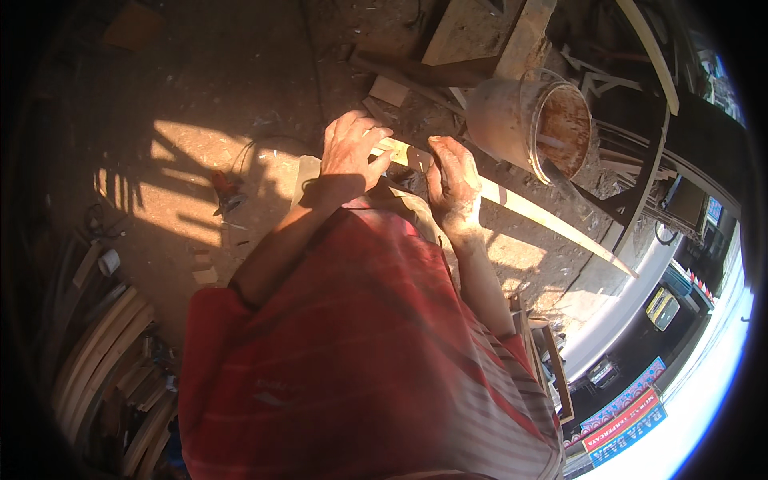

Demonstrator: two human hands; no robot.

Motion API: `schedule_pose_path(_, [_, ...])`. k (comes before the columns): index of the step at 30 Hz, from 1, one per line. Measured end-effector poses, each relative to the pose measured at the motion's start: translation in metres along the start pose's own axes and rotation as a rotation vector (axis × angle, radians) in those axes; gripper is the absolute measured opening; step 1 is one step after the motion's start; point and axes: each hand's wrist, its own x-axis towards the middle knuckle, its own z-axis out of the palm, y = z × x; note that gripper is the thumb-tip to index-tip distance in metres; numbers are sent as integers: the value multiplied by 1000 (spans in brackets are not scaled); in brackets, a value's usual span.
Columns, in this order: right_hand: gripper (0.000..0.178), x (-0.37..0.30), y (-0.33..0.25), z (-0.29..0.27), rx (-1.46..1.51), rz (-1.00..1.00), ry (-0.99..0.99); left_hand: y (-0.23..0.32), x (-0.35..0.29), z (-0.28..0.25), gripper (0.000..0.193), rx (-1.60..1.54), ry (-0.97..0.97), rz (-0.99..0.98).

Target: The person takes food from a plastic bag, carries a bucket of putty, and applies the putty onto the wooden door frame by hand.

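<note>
I hold a long, pale wooden strip (528, 210) that runs from my hands down to the right, tapering to a point. My left hand (350, 152) grips its upper end, fingers curled over the wood. My right hand (453, 186) closes on the strip a little further along, thumb on top. A small dark piece sits between the two hands, too shadowed to identify. My red striped shirt fills the lower middle of the view.
A rusty paint-stained bucket (532, 124) stands just right of my hands. Wood blocks and offcuts (472, 40) lie behind it on the dusty floor. Curved wooden slats (104, 352) are stacked at lower left. A small tool (226, 192) lies in the sunlit patch.
</note>
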Motion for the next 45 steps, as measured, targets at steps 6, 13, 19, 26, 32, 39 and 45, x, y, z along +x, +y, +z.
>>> schedule_pose_path(6, [25,74,25,-105,-417,61,286,1,-5,7,31,13,74,-83])
schedule_pose_path(13, [31,108,92,-135,-783,-71,-448,6,2,-1,20,-59,39,-80])
schedule_pose_path(19, [31,124,98,-119,-747,-25,-527,-6,2,9,18,-87,80,-50])
schedule_pose_path(26, [32,128,103,-108,-746,-13,-568,-1,4,-3,21,-87,3,-97])
schedule_pose_path(32, [33,125,113,-107,-775,-8,-570,-6,1,1,23,-133,-19,-104])
schedule_pose_path(39, [35,132,110,-107,-800,-65,-564,-11,1,0,28,-175,-5,-193])
schedule_pose_path(45, [36,142,120,-114,-783,-8,-529,-7,6,3,27,-201,27,-264])
